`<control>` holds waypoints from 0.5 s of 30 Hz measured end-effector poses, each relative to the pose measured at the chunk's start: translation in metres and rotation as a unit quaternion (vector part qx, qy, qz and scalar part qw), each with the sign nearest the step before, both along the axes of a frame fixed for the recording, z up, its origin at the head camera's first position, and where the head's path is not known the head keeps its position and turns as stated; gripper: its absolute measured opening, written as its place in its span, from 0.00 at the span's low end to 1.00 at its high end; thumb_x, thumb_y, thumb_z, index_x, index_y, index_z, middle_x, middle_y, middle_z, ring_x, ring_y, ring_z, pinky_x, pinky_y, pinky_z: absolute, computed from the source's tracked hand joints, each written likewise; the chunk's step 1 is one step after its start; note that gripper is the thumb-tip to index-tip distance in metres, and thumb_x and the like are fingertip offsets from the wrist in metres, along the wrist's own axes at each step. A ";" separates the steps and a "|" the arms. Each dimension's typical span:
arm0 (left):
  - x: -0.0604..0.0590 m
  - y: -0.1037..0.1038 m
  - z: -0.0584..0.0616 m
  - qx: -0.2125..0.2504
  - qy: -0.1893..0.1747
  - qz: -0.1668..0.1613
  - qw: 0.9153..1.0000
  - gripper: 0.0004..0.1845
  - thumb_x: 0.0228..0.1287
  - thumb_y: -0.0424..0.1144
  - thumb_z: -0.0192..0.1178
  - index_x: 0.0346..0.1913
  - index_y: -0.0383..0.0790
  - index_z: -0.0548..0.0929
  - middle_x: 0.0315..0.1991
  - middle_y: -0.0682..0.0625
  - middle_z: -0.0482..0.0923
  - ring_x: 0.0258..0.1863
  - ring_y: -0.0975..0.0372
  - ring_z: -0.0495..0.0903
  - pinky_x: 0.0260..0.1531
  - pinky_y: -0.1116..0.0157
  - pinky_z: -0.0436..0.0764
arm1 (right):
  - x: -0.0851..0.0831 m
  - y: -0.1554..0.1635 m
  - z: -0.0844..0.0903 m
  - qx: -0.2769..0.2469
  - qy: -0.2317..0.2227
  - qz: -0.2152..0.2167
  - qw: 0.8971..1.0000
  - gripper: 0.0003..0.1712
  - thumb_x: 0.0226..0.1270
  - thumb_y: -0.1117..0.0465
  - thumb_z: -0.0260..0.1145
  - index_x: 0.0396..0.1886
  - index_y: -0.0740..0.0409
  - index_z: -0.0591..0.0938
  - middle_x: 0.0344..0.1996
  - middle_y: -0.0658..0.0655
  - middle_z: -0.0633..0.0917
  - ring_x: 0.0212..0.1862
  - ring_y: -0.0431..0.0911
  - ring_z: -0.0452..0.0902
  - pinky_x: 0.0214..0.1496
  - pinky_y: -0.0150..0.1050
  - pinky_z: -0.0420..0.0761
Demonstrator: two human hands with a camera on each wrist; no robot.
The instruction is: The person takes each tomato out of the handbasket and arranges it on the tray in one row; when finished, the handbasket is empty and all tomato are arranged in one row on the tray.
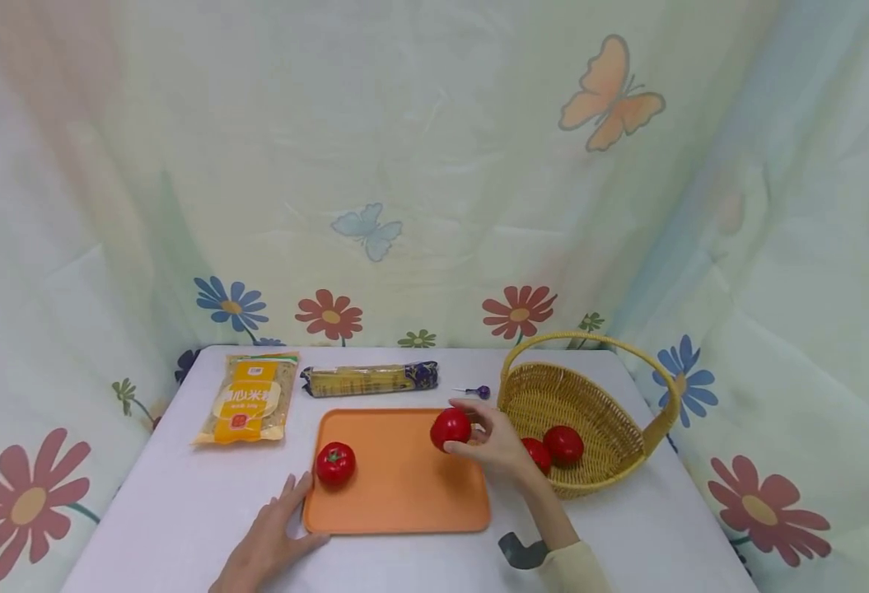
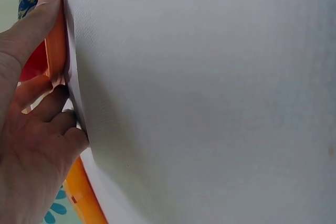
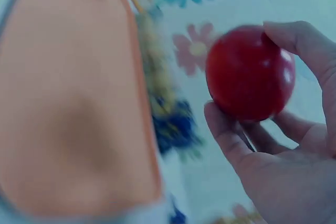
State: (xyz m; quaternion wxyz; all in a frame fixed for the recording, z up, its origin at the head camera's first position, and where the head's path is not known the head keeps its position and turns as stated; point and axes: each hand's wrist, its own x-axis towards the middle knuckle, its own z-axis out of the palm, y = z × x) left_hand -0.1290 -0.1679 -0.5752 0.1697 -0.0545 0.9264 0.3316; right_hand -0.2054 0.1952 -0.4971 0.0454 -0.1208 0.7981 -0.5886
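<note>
Right hand (image 1: 495, 445) grips a red tomato (image 1: 450, 428) over the orange tray (image 1: 404, 494); left hand (image 1: 271, 539) lies flat, fingers relaxed, bracing the tray's edge.

The table (image 1: 182, 511) is seen from above and in front by the head view, looking forward and down. The orange tray (image 2: 52, 35) edge is viewed very closely from the left wrist. The same tray (image 3: 68, 103) is shared, blurred, in the close right wrist view.

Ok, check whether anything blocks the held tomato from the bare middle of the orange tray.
Nothing visible does. The right hand holds the tomato over the orange tray; the other tomato sits at its far left edge.
</note>
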 end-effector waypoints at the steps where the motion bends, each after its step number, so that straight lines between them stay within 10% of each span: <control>1: 0.000 -0.001 0.000 -0.002 0.003 -0.001 1.000 0.59 0.45 0.58 0.79 0.79 0.46 0.61 0.79 0.35 0.53 0.74 0.31 0.50 0.66 0.28 0.55 | -0.001 -0.009 -0.004 -0.002 -0.003 0.004 1.000 0.36 0.57 0.61 0.79 0.66 0.54 0.77 0.61 0.60 0.79 0.62 0.56 0.74 0.61 0.50 0.83; 15: 0.000 0.000 -0.002 -0.007 0.004 0.009 1.000 0.57 0.45 0.58 0.78 0.79 0.48 0.62 0.78 0.35 0.54 0.73 0.31 0.53 0.64 0.28 0.59 | -0.002 -0.070 -0.057 -0.029 0.010 0.030 0.999 0.38 0.49 0.68 0.82 0.61 0.58 0.76 0.58 0.57 0.82 0.62 0.55 0.76 0.63 0.50 0.82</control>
